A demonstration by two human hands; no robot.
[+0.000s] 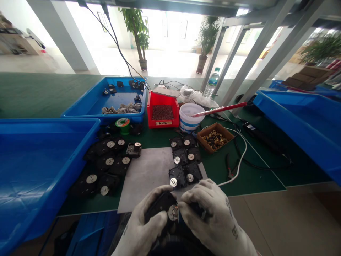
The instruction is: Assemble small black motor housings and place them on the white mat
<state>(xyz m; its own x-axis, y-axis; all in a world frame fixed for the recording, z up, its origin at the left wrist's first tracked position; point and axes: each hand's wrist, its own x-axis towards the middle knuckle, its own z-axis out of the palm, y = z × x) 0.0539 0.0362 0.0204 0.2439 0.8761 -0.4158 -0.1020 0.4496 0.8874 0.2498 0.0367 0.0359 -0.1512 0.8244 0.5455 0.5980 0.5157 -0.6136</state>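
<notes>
Left hand (pixel 145 225) holds black unit (pixel 159 205), silver disc (pixel 173 212) showing, at worktop's (pixel 255 177) near edge; right hand (pixel 210 209) curled beside, grip unclear.

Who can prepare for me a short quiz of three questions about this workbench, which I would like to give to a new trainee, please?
1. True or false: as the camera sees it, the white bucket stands directly to the right of the red bin.
2. Complete the sentence: the ring-shaped pieces in the cardboard box look ____ in colour.
3. What does the left hand hold?

Key:
1. True.
2. Gold.
3. A black part with a silver disc on it.
</notes>
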